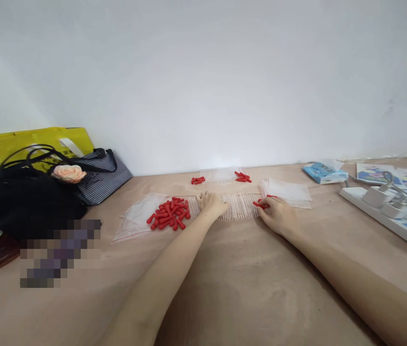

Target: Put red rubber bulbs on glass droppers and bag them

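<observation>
A row of thin, pale tubes (239, 206) lies side by side on the table, each pointing away from me. My left hand (210, 205) lies palm down across the row, its fingers apart and touching the tubes. At the row's right end, my right hand (279, 215) has its fingers curled round small red bulbs (261, 203), which look like rubber dropper bulbs. How many it holds is hidden. Left of the row, a heap of red bulbs (170, 212) sits partly beside a clear zip bag (136, 218).
Two small groups of red bulbs (198, 180) lie by a clear bag (219, 175) near the wall. More clear bags (289, 192) rest on the right, with a blue tissue pack (324, 173) and a power strip (394, 214). Bags (19, 202) stand at left.
</observation>
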The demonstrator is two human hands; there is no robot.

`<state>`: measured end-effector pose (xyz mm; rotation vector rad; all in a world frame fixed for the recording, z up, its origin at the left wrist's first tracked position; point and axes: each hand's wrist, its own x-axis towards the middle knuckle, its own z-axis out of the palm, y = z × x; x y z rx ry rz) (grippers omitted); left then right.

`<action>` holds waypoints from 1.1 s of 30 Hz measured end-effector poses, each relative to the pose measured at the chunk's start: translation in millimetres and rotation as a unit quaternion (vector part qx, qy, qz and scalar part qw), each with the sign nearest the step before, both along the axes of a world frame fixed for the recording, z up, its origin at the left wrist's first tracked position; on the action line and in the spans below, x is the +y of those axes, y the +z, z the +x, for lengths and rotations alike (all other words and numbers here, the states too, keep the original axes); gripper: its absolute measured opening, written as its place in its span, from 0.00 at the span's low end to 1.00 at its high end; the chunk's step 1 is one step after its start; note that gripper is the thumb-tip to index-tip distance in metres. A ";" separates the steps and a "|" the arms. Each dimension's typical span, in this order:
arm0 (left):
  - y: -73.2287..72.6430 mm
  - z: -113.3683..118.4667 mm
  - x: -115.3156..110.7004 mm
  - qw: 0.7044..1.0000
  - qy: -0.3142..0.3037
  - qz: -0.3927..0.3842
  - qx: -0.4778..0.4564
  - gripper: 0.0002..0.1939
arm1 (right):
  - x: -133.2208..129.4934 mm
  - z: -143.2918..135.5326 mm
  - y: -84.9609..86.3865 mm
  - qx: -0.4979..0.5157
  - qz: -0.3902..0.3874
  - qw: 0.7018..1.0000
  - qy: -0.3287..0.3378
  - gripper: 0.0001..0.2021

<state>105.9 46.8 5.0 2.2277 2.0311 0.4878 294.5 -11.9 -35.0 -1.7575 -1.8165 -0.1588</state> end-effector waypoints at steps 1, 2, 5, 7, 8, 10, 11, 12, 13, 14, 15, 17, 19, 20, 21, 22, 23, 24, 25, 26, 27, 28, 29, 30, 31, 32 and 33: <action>2.0 1.1 0.7 1.000 0.003 -0.008 0.005 0.15 | -0.2 0.1 -0.2 0.002 0.000 1.000 0.004 0.08; 4.0 1.9 1.5 1.000 0.006 -0.016 0.010 0.16 | -0.3 0.3 -0.3 0.004 0.000 1.000 0.010 0.08; 8.6 3.5 3.9 0.999 0.018 -0.035 0.021 0.16 | 0.1 0.5 -0.4 0.003 0.000 1.000 0.021 0.07; 10.2 4.0 5.8 0.998 0.024 -0.045 0.026 0.14 | 0.1 0.0 -0.6 0.001 0.003 1.000 0.022 0.07; 10.7 4.1 6.7 0.998 0.026 -0.050 0.027 0.13 | 0.0 -0.3 -0.7 0.001 0.003 1.000 0.023 0.07; 11.6 4.3 8.1 0.997 0.028 -0.060 0.029 0.11 | -0.6 -1.1 -0.7 -0.001 0.003 1.000 0.024 0.07; 12.1 4.3 8.4 0.997 0.028 -0.064 0.030 0.11 | -1.0 -1.4 -0.6 -0.001 0.002 1.000 0.024 0.07; 12.5 4.4 8.6 0.997 0.029 -0.067 0.030 0.11 | -1.2 -1.6 -0.5 -0.001 0.002 1.000 0.022 0.07; 12.9 4.5 8.6 0.997 0.029 -0.069 0.030 0.11 | -1.3 -1.6 -0.5 -0.002 0.002 1.000 0.021 0.07; 13.2 4.7 8.4 0.997 0.029 -0.070 0.030 0.11 | -1.2 -1.6 -0.5 -0.002 0.002 1.000 0.022 0.07; 13.4 4.9 8.1 0.997 0.030 -0.071 0.031 0.11 | -0.9 -1.4 -0.6 -0.002 0.002 1.000 0.023 0.07; 13.1 5.5 7.3 0.997 0.032 -0.070 0.032 0.12 | -0.1 -0.9 -1.1 -0.001 0.002 1.000 0.029 0.07; 12.2 6.2 6.7 0.997 0.033 -0.067 0.034 0.12 | 0.8 -0.5 -1.8 0.001 0.003 0.999 0.033 0.07; 11.7 6.6 6.4 0.997 0.032 -0.065 0.035 0.12 | 1.1 -0.5 -2.1 0.003 0.003 0.999 0.034 0.07; 11.1 7.0 6.0 0.997 0.031 -0.062 0.036 0.12 | 1.1 -0.6 -2.3 0.004 0.003 0.999 0.033 0.07; 10.5 7.5 5.7 0.997 0.030 -0.058 0.037 0.12 | 1.0 -0.8 -2.3 0.004 0.004 0.999 0.031 0.07; 10.0 8.1 5.3 0.997 0.029 -0.054 0.038 0.11 | 0.8 -1.1 -2.3 0.004 0.004 1.000 0.030 0.08; 9.7 8.7 4.8 0.998 0.028 -0.050 0.039 0.11 | 0.4 -1.4 -2.2 0.004 0.003 1.000 0.028 0.08; 9.5 9.4 4.4 0.998 0.027 -0.047 0.040 0.10 | 0.1 -1.6 -2.0 0.004 0.002 1.000 0.027 0.08; 9.5 9.9 4.0 0.998 0.025 -0.045 0.039 0.09 | -0.3 -1.8 -1.9 0.003 0.001 1.000 0.025 0.08; 10.0 10.3 3.7 0.998 0.024 -0.045 0.036 0.08 | -0.5 -1.8 -1.9 0.003 0.000 1.000 0.024 0.08; 10.9 10.3 3.4 0.998 0.022 -0.045 0.032 0.08 | -0.5 -1.8 -1.8 0.004 -0.001 1.000 0.025 0.08; 12.3 9.8 3.3 0.998 0.018 -0.046 0.025 0.07 | -0.4 -1.7 -1.9 0.005 0.000 1.000 0.026 0.08; 14.2 8.8 3.2 0.999 0.012 -0.048 0.016 0.08 | -0.2 -1.6 -2.1 0.007 0.002 1.000 0.028 0.09; 16.7 6.9 2.9 0.999 0.002 -0.050 0.005 0.09 | 0.1 -1.5 -2.3 0.008 0.004 0.999 0.031 0.09; 19.5 4.3 2.5 0.998 -0.015 -0.054 -0.008 0.10 | 0.4 -1.4 -2.6 0.009 0.008 0.999 0.034 0.10; 22.4 0.7 1.7 0.997 -0.037 -0.059 -0.023 0.11 | 0.6 -1.5 -2.9 0.008 0.010 0.999 0.039 0.11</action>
